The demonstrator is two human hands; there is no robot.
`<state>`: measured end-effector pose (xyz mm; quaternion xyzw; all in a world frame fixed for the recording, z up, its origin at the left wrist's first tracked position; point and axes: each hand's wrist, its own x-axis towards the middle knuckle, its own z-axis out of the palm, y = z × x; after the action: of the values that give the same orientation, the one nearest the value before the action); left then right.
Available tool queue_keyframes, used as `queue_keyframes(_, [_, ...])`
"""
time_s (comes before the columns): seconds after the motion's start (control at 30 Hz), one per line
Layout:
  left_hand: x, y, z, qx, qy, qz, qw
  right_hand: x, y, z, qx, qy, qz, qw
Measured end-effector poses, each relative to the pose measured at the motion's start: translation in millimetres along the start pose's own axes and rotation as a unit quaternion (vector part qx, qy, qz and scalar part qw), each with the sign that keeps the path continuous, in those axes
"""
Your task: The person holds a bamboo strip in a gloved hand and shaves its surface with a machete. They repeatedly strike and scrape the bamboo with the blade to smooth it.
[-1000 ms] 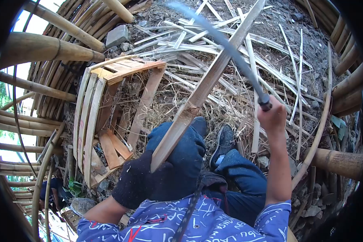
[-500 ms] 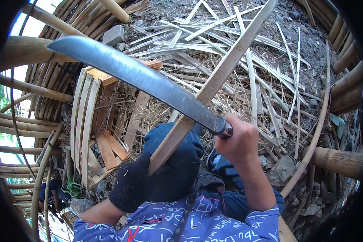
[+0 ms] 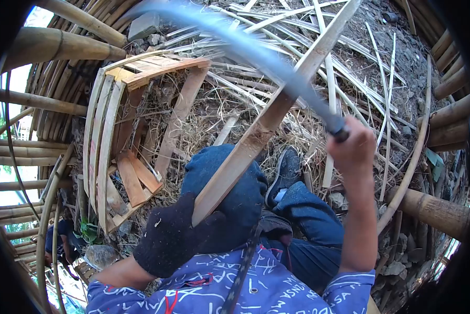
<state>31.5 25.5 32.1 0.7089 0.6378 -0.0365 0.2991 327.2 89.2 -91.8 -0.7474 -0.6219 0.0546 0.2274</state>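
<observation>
My left hand (image 3: 175,235), in a dark knit glove, is closed round the lower end of a long split bamboo slat (image 3: 245,144). The slat slants up to the right, over my bent knee (image 3: 214,170) in jeans. A rough, darker patch marks its face about midway. Bare and closed, my right hand (image 3: 354,144) grips the handle of a machete (image 3: 261,55). The blade is blurred by motion and crosses over the upper part of the slat, its tip toward the upper left.
A wooden crate (image 3: 107,136) lies on its side at the left. Thin bamboo strips (image 3: 277,26) are strewn over the ground ahead. Thick bamboo poles (image 3: 436,209) flank both sides, with stones (image 3: 143,26) among them. Another person (image 3: 62,243) is at the lower left.
My right hand has moved up and to the right with the machete, and its blade now crosses the slat higher up. My left hand still holds the slat nearly in place.
</observation>
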Motion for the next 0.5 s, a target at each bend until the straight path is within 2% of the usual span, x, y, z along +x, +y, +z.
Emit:
queue_keyframes(0.07, [-2.0, -5.4, 1.7, -0.026, 0.008, -0.003, 1.0, 17.3, 26.2, 2.8, 0.036, 0.01, 0.033, 0.999])
queue_keyframes(0.13, [-0.3, -9.2, 2.0, -0.038, 0.002, -0.015, 0.999, 21.3, 37.3, 10.4, 0.009, 0.044, 0.041, 0.998])
queue_keyframes(0.2, [1.8, -9.1, 2.3, -0.033, -0.003, -0.019, 0.999, 13.2, 31.4, 8.1, 0.088, 0.05, 0.018, 0.995])
queue_keyframes(0.23, [3.4, -8.4, 2.6, -0.022, -0.015, -0.024, 0.999, 6.5, 19.0, 5.6, 0.16, 0.035, 0.033, 0.986])
queue_keyframes(0.3, [5.5, -6.6, 2.4, -0.032, -0.016, -0.022, 0.999, -6.4, -10.1, -2.1, 0.213, 0.002, 0.029, 0.977])
queue_keyframes(0.4, [6.1, -0.2, -2.8, -0.019, -0.038, -0.032, 0.999, -22.0, -44.1, -8.0, 0.213, -0.01, -0.071, 0.974])
queue_keyframes(0.5, [5.5, -1.4, -0.2, -0.02, -0.037, -0.035, 0.999, -26.9, -63.6, -18.4, 0.189, -0.049, -0.1, 0.976])
